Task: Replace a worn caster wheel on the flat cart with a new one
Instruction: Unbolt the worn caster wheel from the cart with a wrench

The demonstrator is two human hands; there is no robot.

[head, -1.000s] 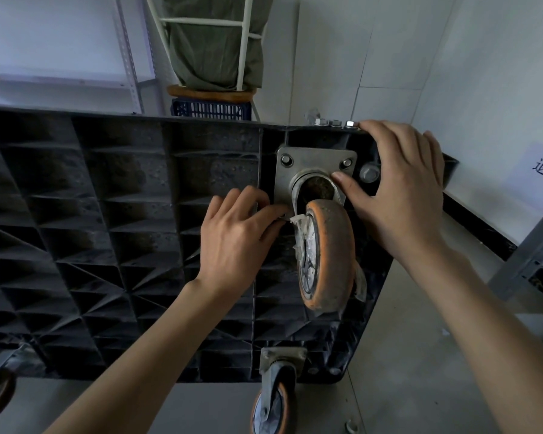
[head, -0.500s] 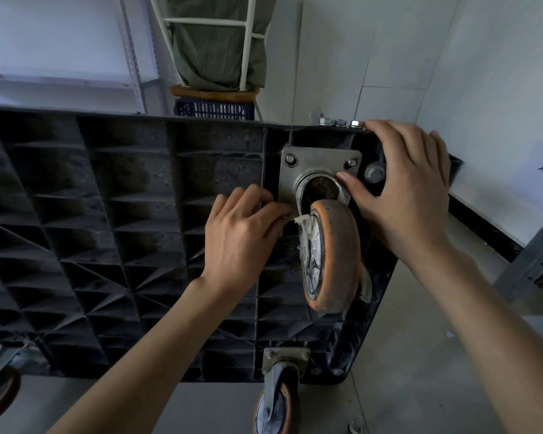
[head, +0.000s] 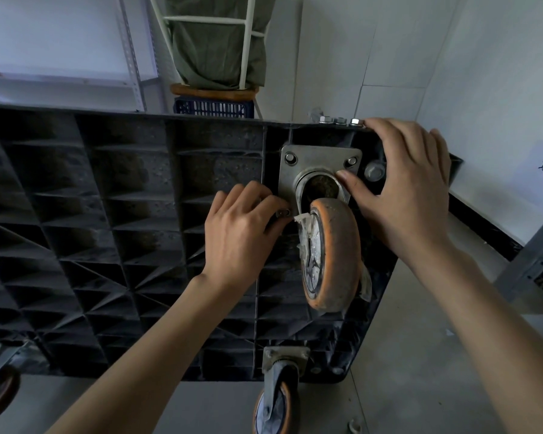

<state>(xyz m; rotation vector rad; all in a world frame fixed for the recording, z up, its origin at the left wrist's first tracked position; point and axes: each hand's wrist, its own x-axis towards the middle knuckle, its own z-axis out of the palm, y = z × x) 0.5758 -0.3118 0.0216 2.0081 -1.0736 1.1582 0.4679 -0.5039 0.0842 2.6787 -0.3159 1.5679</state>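
In the head view, the cart (head: 107, 214) is being stood on edge, its worn caster (head: 329, 255) at the far right corner. A nut (head: 284, 212) at the plate (head: 320, 164) is being pinched by the left hand (head: 242, 236); the right hand (head: 405, 189), fingers spread, is bracing the edge. Loose nuts (head: 339, 121) are lying on the rim; removal seems under way, with fitting a new wheel left.

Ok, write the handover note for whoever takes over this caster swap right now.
Left hand: fingers pinch a small metal fastener at the lower left corner of the steel mounting plate.
Right hand: fingers draped over the edge of the upturned black ribbed plastic cart deck, thumb on the caster fork.
Worn orange-treaded caster wheel sits on the deck, with two upper bolts in its plate.
Three loose silver nuts rest on the deck's top edge.
Done: some fasteners are apparently off.
Left: free the plate, lift the caster off, fit the new one, which is not in view.
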